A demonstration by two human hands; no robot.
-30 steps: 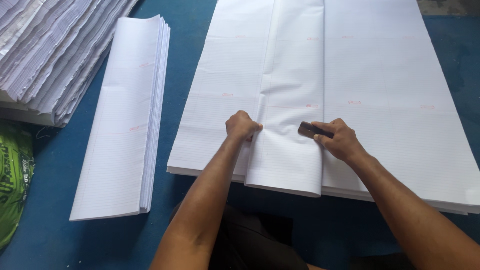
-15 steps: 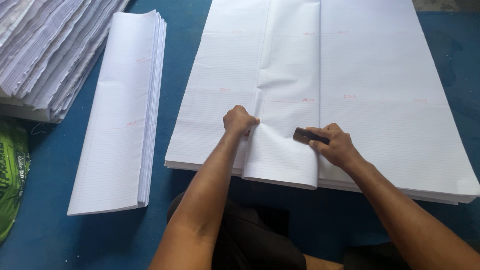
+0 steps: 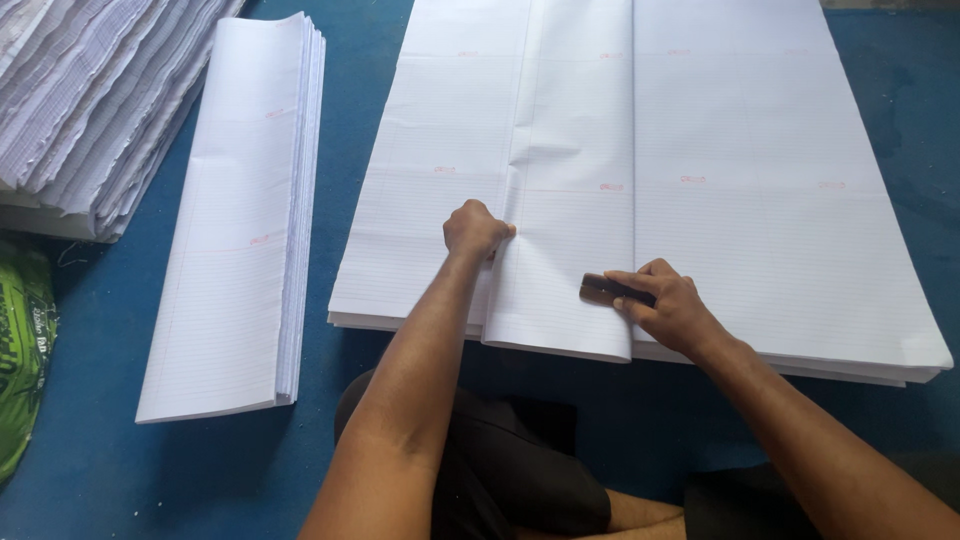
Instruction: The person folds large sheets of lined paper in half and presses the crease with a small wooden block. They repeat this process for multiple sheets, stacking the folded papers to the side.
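The left hand (image 3: 477, 228) was curled into a loose fist, knuckles pressed down on the folded sheet (image 3: 565, 260) at its left edge. The right hand (image 3: 665, 305) was closed around a small dark creasing block (image 3: 603, 288), holding it flat against the same sheet close to the fold line on its right side. That folded sheet of ruled white paper lay on top of a large flat stack of ruled sheets (image 3: 760, 180), which sat on the blue floor covering (image 3: 340, 200) and reached toward its far edge; the folded sheet ran down the middle of the stack to the stack's near edge. To the left, well apart from the stack, lay a long narrow pile of folded sheets (image 3: 235, 220). Beyond it, at the far left corner, stood a thick heap of paper (image 3: 85, 90). A green bag (image 3: 20, 350) rested at the left edge.
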